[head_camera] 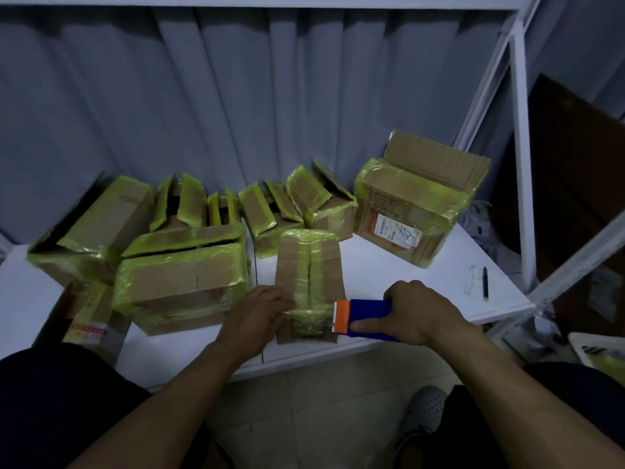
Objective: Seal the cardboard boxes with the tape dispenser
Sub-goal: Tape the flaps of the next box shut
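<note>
The right hand [419, 313] is wrapped round the blue plastic tape dispenser [370, 320], thumb along its near side and fingers curled over the top, with the orange toothed end touching the near right edge of the small brown cardboard box [309, 265] at the front of the white table [389, 262]. The left hand [260, 313] presses that box's near left edge, fingers close together and laid flat on the yellow-green tape over its closed centre seam. Behind stand more taped cardboard boxes [270, 211] with raised flaps (their insides too dark to make out), and a larger open-flapped box [416, 204] to the right.
</note>
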`<control>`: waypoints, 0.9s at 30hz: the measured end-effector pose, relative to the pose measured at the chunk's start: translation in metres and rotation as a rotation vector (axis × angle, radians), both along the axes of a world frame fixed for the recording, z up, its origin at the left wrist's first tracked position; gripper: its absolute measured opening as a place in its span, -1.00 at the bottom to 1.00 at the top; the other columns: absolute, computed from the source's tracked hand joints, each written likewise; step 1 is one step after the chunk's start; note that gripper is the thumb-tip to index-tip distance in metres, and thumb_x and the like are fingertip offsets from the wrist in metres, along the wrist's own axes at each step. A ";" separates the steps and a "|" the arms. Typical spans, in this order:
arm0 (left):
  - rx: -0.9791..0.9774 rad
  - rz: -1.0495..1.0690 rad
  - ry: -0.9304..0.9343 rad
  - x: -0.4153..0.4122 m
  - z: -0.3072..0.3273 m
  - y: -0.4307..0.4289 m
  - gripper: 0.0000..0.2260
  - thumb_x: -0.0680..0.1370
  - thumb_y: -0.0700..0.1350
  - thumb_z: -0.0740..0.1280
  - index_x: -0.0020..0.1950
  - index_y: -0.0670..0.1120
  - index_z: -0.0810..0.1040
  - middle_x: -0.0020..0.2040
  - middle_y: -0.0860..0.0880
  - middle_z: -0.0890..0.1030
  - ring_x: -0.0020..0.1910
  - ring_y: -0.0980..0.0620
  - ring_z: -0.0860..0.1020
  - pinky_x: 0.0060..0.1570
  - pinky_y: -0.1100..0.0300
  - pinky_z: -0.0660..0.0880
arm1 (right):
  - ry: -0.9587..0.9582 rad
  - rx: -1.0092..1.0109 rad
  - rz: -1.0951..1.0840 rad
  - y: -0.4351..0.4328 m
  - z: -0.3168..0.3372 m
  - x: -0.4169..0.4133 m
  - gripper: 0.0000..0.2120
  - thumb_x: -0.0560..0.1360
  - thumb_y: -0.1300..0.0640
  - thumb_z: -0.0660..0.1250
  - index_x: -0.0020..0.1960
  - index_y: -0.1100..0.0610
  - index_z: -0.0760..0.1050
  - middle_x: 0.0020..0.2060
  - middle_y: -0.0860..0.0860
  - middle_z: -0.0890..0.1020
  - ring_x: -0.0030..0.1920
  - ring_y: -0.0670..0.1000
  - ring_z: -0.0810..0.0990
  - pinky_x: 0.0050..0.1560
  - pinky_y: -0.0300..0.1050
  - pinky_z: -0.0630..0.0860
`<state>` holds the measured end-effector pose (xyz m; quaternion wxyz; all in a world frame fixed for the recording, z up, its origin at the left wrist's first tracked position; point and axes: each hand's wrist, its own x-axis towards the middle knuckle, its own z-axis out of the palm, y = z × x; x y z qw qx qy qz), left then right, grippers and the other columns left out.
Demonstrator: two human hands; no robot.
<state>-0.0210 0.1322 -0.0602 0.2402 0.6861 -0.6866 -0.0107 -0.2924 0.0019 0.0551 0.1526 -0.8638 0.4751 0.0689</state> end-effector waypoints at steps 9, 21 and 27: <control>0.046 -0.004 0.022 0.006 0.011 0.001 -0.80 0.56 -0.12 0.40 0.17 0.04 0.63 0.21 0.07 0.62 0.25 0.00 0.51 0.19 0.11 0.48 | -0.012 -0.059 -0.019 0.005 -0.011 0.012 -0.38 0.31 -0.52 0.40 -0.08 0.04 0.51 -0.19 -0.06 0.57 -0.20 -0.01 0.60 -0.23 -0.13 0.50; -0.014 -0.118 -0.114 -0.023 0.011 -0.020 -0.79 0.56 -0.01 0.37 0.16 0.05 0.69 0.10 0.05 0.68 0.07 0.06 0.62 0.04 0.20 0.55 | -0.023 0.009 -0.048 -0.001 -0.018 0.013 -0.35 0.30 -0.53 0.40 -0.01 0.03 0.49 -0.13 -0.06 0.58 -0.15 -0.01 0.62 -0.16 -0.13 0.54; -0.018 -0.109 -0.125 -0.021 0.008 -0.020 -0.77 0.48 -0.08 0.51 0.13 0.02 0.70 -0.05 0.04 0.66 -0.08 0.04 0.60 -0.17 0.20 0.55 | -0.045 0.005 -0.035 0.003 -0.016 0.011 -0.35 0.30 -0.53 0.41 -0.02 0.04 0.51 -0.12 -0.05 0.60 -0.15 0.00 0.61 -0.20 -0.13 0.51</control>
